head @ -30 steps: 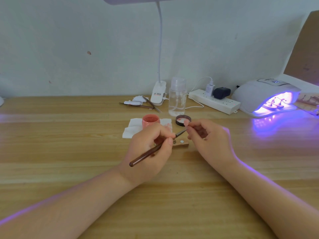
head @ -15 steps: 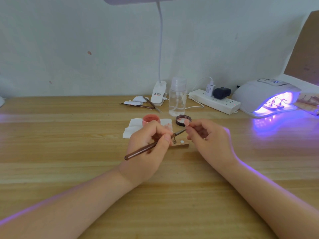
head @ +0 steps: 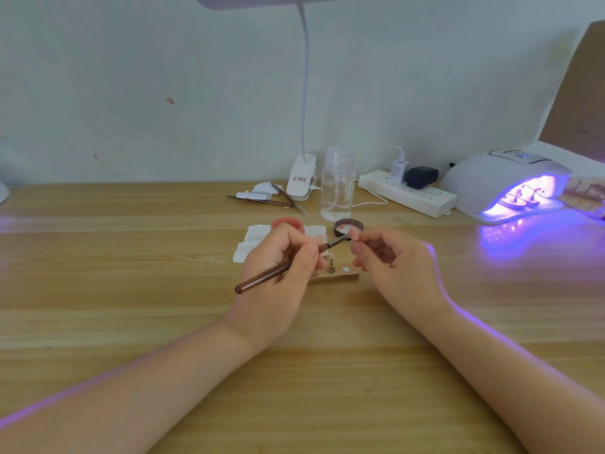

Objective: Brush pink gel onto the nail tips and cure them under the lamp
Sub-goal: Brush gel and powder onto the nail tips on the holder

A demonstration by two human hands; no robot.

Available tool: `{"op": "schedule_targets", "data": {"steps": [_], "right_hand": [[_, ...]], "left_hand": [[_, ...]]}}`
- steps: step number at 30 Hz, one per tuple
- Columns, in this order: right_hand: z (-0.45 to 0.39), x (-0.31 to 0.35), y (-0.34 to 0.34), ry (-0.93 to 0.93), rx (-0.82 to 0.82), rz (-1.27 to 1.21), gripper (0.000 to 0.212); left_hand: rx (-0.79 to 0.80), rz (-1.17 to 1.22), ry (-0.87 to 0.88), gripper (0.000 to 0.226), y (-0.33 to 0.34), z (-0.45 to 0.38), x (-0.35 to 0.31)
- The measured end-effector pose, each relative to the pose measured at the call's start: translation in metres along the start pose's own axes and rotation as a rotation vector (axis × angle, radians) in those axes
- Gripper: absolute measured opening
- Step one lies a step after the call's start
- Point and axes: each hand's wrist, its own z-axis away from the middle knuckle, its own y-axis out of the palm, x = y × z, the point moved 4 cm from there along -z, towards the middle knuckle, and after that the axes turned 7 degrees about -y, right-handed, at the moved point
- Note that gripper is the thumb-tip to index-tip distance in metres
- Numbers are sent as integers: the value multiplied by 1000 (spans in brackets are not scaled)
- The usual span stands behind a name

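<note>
My left hand (head: 281, 276) grips a brown gel brush (head: 262, 279), its bristle end pointing right at a small nail tip (head: 354, 233) pinched in my right hand (head: 389, 267). Below the two hands lies a small wooden stand (head: 340, 274) with one upright holder and a round white pad. The pink gel pot (head: 287, 222) peeks out behind my left hand, and its open lid (head: 349, 227) lies beside it. At the far right the white curing lamp (head: 504, 178) glows violet, with nail tips on stands (head: 523, 198) inside.
White wipes (head: 253, 239) lie under the pot. Behind them stand a clear pump bottle (head: 338, 185), a clip desk lamp (head: 302, 178), spare tools (head: 265, 199) and a power strip (head: 406, 191) with plugs. A brown board (head: 579, 93) leans at the right.
The brush handle has dipped lower and leftward as my left hand shifted slightly. My right hand keeps the nail tip at the bristles, raised a touch.
</note>
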Motion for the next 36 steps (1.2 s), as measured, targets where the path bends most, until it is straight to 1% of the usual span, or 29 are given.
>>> {"op": "schedule_targets", "data": {"steps": [3,7,11,13,16,22,26,30,32,36], "right_hand": [[0,-1,0,13,1,-14,23],[1,-3,0,46,-8,-27,20],[0,-9,2,163,-4,-155,15],[0,-12,2,216,-4,-225,10],[-1,-14,2,257,-16,-304,8],[-1,-12,3,271,-10,-345,6],[-1,-14,2,289,-25,-358,7],[-1,-15,1,280,-25,-338,6],[-1,-15,1,267,-23,-323,6],[-1,-14,1,247,-23,-288,9]], "left_hand": [[17,24,30,18,-1,2,-1],[-6,17,42,18,-2,1,-2],[-5,-32,-12,14,0,-1,0],[-2,-59,-5,15,1,-1,1],[11,-107,21,16,1,0,2],[31,-151,-5,15,3,0,3],[11,-140,24,10,1,2,-2],[-5,-105,20,9,0,3,-2],[-4,-107,11,5,0,2,-1],[9,-109,6,6,1,0,0]]}}
